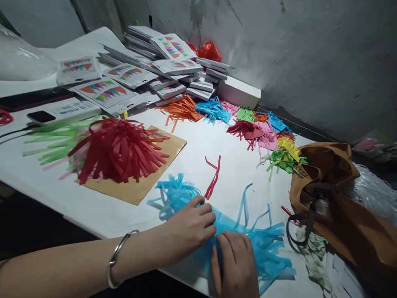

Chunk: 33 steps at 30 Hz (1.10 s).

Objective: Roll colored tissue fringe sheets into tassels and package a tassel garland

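Observation:
A blue fringed tissue-paper sheet lies across the table's near edge, its strips fanning out to the right and in a bunch at upper left. My left hand, a silver bangle on its wrist, is closed with curled fingers on the middle of the sheet. Just right of it and nearer to me, my right hand has its thumb and bent fingers closed on the same paper. What sits under the palms is hidden. Loose red paper strips lie beyond my left hand.
Red tassels are heaped on a tan sheet at left. Coloured tassel bunches line the back. Beyond them are boxes with printed bunting. A brown bag stands right; a phone and white device lie far left.

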Each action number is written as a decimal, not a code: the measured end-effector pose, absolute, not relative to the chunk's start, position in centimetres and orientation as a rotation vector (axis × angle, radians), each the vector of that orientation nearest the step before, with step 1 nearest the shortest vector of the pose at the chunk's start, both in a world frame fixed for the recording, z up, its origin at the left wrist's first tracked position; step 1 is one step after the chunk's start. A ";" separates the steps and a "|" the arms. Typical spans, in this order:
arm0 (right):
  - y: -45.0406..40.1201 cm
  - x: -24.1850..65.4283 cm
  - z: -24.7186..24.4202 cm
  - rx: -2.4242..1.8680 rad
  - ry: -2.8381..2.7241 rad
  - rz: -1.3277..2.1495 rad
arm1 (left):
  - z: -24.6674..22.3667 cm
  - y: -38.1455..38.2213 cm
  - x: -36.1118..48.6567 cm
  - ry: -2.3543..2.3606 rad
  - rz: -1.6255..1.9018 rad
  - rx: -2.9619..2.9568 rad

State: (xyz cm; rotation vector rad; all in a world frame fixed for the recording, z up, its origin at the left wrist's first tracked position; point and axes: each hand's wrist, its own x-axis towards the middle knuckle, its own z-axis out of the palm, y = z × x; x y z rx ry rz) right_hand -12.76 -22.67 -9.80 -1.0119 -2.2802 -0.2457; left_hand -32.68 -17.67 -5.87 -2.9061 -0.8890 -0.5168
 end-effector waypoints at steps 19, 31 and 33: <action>-21.4 -13.3 -10.0 -1.654 -2.124 -0.462 | -6.5 -17.0 -33.2 -1.604 -0.253 -2.800; -22.3 -14.7 -10.1 -1.240 -2.099 -0.006 | -6.3 -17.4 -33.8 -1.248 -0.514 -2.846; -22.1 -14.9 -9.6 -1.230 -2.156 0.000 | -6.7 -17.4 -33.8 -1.105 -0.574 -2.847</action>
